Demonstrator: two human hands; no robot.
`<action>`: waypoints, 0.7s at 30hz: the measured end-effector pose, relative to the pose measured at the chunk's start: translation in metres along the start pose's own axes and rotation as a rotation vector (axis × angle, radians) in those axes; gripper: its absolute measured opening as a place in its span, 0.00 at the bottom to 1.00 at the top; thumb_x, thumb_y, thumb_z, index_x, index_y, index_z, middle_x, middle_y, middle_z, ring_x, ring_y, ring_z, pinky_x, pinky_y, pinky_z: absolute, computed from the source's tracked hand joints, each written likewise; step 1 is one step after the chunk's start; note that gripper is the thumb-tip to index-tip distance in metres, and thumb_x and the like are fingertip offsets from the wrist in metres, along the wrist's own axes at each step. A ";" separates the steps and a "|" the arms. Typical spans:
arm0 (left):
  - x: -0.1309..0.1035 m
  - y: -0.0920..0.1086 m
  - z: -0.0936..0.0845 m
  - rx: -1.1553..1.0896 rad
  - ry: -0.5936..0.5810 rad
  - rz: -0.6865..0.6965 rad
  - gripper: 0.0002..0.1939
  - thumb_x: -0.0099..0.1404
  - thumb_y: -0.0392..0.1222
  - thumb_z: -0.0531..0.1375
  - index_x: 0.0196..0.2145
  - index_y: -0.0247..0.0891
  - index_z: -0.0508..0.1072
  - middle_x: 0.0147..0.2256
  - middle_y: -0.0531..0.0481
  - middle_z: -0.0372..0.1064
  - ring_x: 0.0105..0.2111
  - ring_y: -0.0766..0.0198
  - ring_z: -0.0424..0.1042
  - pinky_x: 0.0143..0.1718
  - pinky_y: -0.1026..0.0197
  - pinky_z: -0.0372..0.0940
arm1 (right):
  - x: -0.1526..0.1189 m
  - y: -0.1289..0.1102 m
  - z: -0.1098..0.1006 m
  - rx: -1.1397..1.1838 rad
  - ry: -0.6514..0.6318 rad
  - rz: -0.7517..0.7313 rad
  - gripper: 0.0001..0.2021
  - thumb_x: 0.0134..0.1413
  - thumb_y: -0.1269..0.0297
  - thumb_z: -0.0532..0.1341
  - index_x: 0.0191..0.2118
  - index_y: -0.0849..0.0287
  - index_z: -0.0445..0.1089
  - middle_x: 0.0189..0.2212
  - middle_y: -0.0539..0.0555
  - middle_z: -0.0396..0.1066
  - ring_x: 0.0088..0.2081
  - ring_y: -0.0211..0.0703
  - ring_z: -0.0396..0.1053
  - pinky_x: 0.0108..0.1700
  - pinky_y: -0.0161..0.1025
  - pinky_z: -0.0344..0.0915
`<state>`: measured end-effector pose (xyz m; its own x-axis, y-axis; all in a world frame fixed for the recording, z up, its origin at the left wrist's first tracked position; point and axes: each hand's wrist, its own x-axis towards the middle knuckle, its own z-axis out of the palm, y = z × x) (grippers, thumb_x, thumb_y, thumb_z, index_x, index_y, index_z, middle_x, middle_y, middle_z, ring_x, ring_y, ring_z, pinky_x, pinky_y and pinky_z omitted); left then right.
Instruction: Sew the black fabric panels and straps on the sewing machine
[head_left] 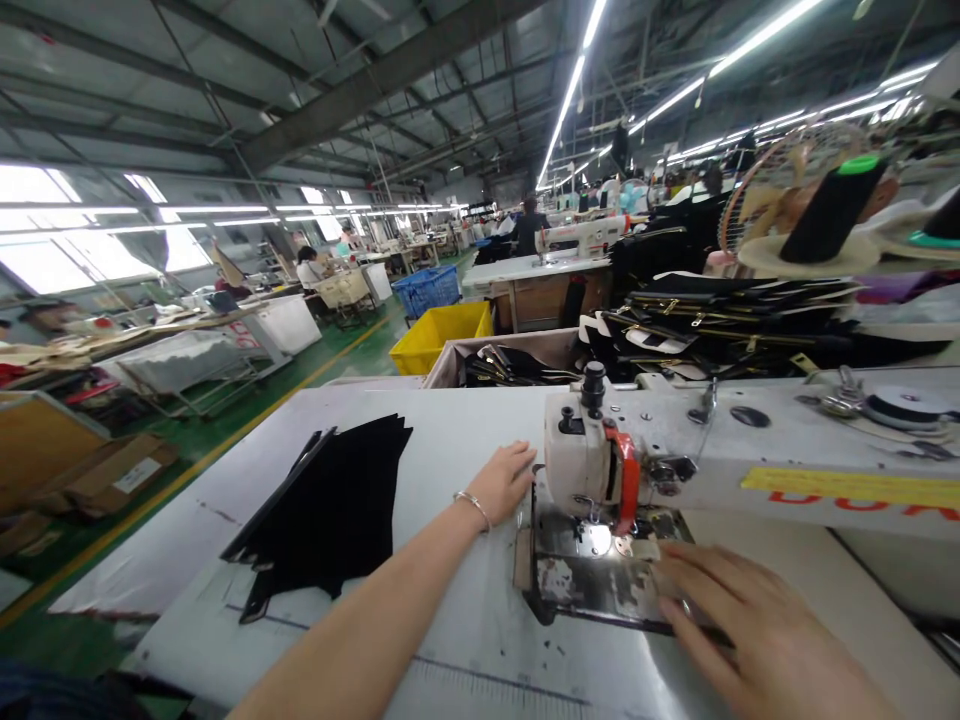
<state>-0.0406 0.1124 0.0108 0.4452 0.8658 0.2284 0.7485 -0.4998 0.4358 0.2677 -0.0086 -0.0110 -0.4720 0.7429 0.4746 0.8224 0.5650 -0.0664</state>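
Note:
A white industrial sewing machine (585, 450) with an orange-red strip on its head stands on the pale table (465, 420). My left hand (504, 485), a silver bangle on its wrist, reaches to the left of the machine head, fingers stretched out and apparently holding nothing. My right hand (739, 610) rests at the right of the metal sewing plate (592, 585), fingers extended and thumb apart. Its fingertips are at a small pale piece (645, 549) near the lit needle area; whether they press on it I cannot tell. A stack of black fabric pieces (337, 505) lies left of my left arm.
Behind the table is a bin (450, 365) of black pieces with zippers, and a larger pile of zippered pieces (697, 325) is beside it. A yellow crate (442, 335) and blue basket (427, 290) stand beyond. Black thread cones (832, 210) are at the right.

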 end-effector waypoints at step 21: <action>-0.096 0.033 -0.010 -0.280 -0.041 -0.004 0.19 0.67 0.44 0.55 0.54 0.41 0.69 0.58 0.44 0.61 0.60 0.53 0.58 0.64 0.46 0.51 | -0.058 0.012 -0.090 -0.173 0.032 0.375 0.23 0.61 0.58 0.47 0.61 0.50 0.60 0.53 0.55 0.68 0.47 0.55 0.71 0.48 0.55 0.67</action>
<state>-0.0637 0.0133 0.0123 0.4664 0.8632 0.1933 0.5879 -0.4658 0.6614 0.3329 -0.0770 0.0396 -0.1220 0.8729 0.4725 0.9780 0.1869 -0.0928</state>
